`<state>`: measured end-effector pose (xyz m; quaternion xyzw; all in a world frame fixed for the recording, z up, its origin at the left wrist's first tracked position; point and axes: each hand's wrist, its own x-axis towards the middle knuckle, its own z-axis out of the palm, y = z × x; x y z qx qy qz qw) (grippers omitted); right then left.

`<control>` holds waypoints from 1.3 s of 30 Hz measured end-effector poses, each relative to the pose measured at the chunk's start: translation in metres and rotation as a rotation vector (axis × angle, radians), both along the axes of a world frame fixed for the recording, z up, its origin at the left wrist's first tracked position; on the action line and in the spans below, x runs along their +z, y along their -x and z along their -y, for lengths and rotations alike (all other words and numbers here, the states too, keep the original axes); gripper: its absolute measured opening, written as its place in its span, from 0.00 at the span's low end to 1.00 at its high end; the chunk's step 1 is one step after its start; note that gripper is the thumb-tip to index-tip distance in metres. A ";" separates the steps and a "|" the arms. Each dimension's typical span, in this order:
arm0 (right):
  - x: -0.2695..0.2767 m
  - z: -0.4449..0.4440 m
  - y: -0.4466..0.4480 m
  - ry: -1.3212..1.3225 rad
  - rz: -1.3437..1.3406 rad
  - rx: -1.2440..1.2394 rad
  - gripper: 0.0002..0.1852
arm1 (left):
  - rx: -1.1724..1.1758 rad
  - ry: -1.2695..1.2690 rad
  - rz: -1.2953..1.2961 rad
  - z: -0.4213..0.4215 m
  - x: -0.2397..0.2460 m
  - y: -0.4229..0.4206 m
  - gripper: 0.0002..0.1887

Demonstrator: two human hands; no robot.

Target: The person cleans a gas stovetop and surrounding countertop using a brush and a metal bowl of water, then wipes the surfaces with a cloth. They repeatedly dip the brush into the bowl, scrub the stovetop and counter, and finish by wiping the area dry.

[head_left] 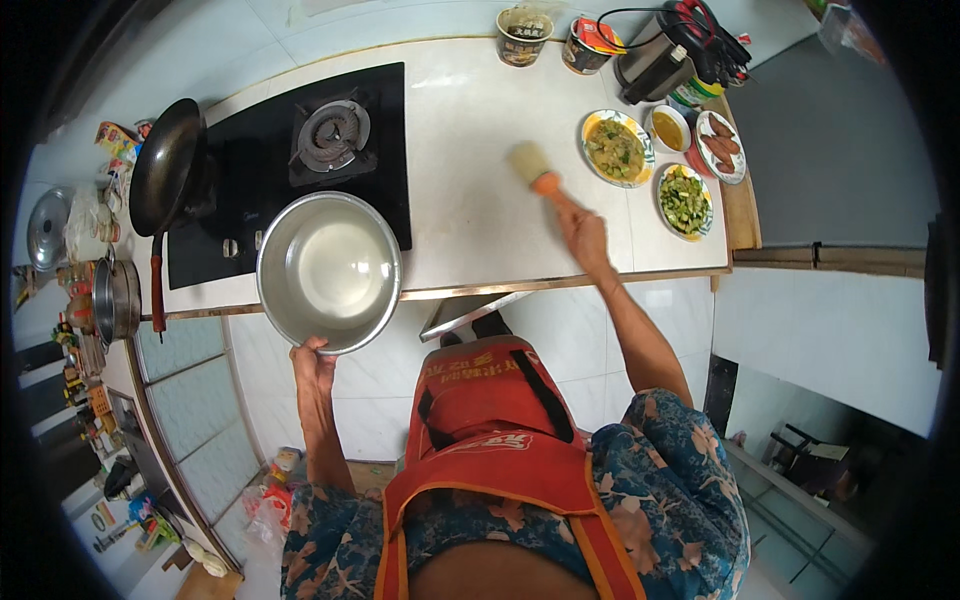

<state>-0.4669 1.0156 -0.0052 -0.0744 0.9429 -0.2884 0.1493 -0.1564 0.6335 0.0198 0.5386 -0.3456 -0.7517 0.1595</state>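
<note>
My left hand point(312, 363) grips the near rim of a deep round metal basin point(282, 285), tilted so its inside faces me. The basin's floor looks pale and shiny; I cannot tell whether liquid covers it. It hangs over the counter's front edge and overlaps the near right corner of a black glass gas hob point(232, 172). In my right hand point(586, 234) is a brush with an orange handle point(546, 184) and pale bristles point(528, 159), blurred by motion. Its bristle end points away from me, over or on the white countertop point(465, 202), left of the dishes.
A wok point(166, 169) sits on the left burner, its handle toward me. Plates of cooked vegetables point(615, 146) point(684, 199), a bowl of yellowish soup point(670, 128) and a plate of browned food point(721, 142) stand right. Behind are instant-noodle tubs point(523, 45) and an electric kettle point(652, 56).
</note>
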 end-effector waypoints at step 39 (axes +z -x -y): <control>-0.004 0.085 0.222 2.090 0.436 -1.128 0.16 | 0.012 -0.094 0.072 -0.002 -0.008 0.000 0.15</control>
